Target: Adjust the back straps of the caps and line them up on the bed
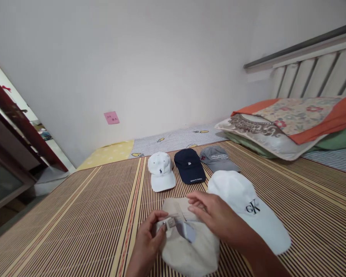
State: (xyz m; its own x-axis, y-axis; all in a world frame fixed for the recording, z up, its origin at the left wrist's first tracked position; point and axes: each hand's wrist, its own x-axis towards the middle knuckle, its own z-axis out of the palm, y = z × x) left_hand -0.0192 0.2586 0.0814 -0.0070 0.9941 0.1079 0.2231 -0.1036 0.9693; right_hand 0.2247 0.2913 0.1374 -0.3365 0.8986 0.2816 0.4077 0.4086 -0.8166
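A beige cap lies in front of me with its back opening and strap toward me. My left hand pinches the strap by its small metal buckle at the left of the opening. Over the cap's right side is my right hand, its fingers bent and a gap showing between thumb and forefinger; I see nothing held there. Whether its fingertips touch the cap, I cannot tell. Partly behind my right forearm rests a white cap with black CK letters.
Beyond the beige cap sit a white cap with a small rider logo, a navy cap and a grey cap. All lie on a striped bamboo mat. Pillows are piled at the right, beside the wall.
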